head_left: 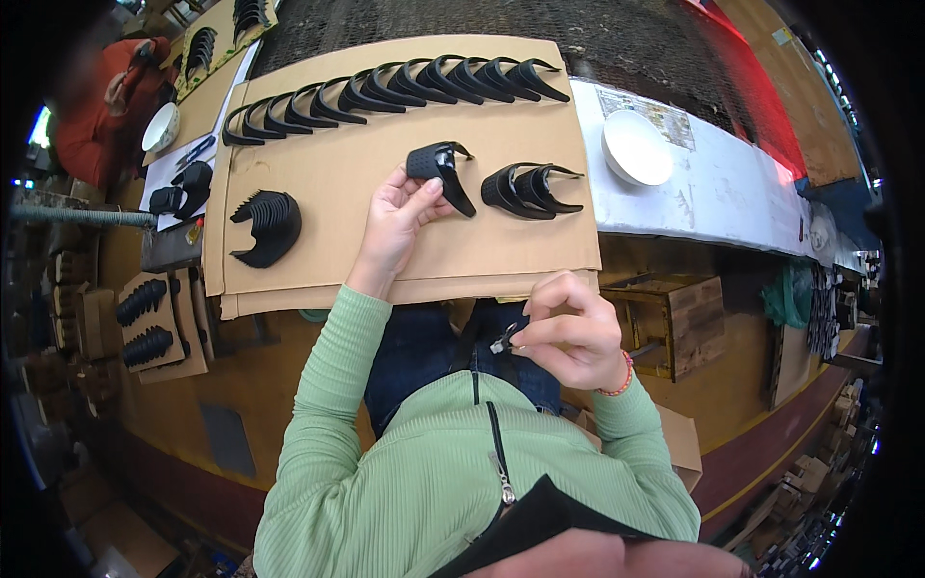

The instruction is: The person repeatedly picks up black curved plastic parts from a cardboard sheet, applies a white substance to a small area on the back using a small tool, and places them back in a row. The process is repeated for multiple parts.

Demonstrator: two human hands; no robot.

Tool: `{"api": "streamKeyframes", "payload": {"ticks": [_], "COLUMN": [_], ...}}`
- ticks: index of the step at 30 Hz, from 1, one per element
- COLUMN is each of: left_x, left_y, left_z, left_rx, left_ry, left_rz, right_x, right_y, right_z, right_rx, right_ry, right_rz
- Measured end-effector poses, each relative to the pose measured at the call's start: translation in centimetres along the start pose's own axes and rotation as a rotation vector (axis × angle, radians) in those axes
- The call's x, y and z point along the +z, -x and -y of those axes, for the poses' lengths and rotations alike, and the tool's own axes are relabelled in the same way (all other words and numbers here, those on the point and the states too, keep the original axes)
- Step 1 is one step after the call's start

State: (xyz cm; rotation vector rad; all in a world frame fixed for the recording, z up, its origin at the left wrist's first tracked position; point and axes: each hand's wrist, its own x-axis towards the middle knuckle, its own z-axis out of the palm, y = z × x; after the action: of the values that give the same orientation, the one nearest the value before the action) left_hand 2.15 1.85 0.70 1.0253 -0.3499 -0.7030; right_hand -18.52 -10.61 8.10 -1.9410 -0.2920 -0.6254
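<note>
**Fingers pinched on two parts, with loose stock close by**

Fingers of the left hand [397,217] were closed on a curved black moulded plastic piece [439,168], held above the brown cardboard sheet [337,173]. The right hand [570,332] pinched a small dark and silvery part [505,339] over the lap, at about 5 o'clock from the piece. A slip was likely to drop that small part between the knees. Two nested black curved pieces [531,189] sat just at 3 o'clock of the held one — a careless sweep could have knocked them off the edge.

Left hand [397,217] raised, fingers pinched; right hand [568,332] curled near chest.
</note>
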Motion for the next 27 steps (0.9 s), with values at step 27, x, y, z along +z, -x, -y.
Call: {"api": "streamKeyframes", "payload": {"ticks": [27], "left_x": [-3.6], "left_y": [3.2], "left_z": [-5.2], "left_rx": [0.574], "left_ry": [-1.013], "left_rz": [-0.514], "right_x": [-12.3], "right_y": [-2.1], "right_z": [-8.4], "right_rx": [0.316], "right_ry": [0.568], "right_rz": [-0.535]}}
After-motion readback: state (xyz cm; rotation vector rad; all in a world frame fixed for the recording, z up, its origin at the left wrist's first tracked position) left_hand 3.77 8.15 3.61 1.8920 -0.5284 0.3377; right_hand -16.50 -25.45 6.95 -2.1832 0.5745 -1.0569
